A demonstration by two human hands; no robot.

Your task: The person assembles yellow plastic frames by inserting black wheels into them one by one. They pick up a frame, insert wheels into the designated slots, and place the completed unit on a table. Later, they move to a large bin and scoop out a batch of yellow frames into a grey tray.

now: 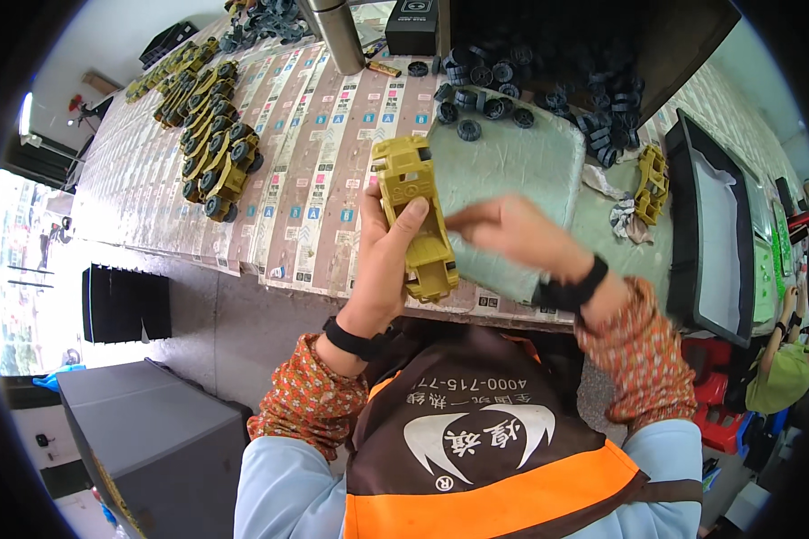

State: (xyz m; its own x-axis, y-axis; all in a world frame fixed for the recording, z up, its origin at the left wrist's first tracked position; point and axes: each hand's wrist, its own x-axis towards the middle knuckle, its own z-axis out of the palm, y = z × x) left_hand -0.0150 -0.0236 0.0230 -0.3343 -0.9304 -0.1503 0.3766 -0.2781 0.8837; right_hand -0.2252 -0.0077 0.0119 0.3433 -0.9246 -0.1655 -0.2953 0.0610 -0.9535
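Holding the yellow vehicle body [430,249] over the surface [306,162] in the closed grip of the left hand [382,260] — cannot tell the closure of the blurred right hand [519,234] beside it — seemingly partway through wheel-fitting, with wheeled bodies [216,178] ranked at left and loose black wheels [481,76] not yet fitted.

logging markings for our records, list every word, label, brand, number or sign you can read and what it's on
I won't copy out wording; here's where print shows.
Brown apron: white characters, digits and a logo, large enough to read.
Patterned table covering: repeated letters in blue blocks; smaller print unreadable.
Black box: white mark, too small.
Yellow vehicle body: no readable text.
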